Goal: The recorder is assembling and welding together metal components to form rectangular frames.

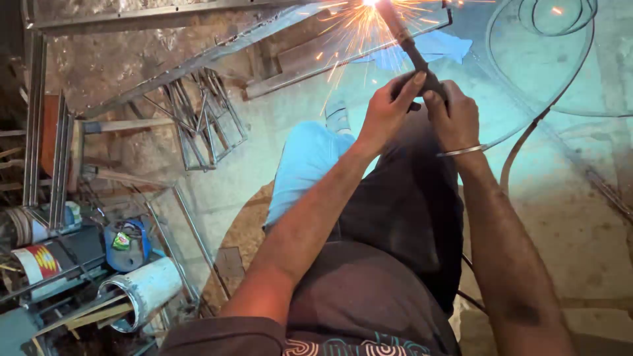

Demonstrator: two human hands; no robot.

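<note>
Both hands clamped on one dark welding holder (pixel 422 69). Left hand (pixel 389 109) wraps its lower handle, fingers curled shut around it; right hand (pixel 455 115) grips just beside, slightly higher, thumb pressed on the handle, thin metal bangle (pixel 461 151) at the wrist. The holder rises from the grip up and left, its rod tip at a bright spark burst (pixel 369 6) on a metal frame bar (pixel 343 56) at the top edge of the view. Curved steel hoop (pixel 527 125) just right of the hands. White pipe section (pixel 142 290) lies well apart at lower left on the floor.
</note>
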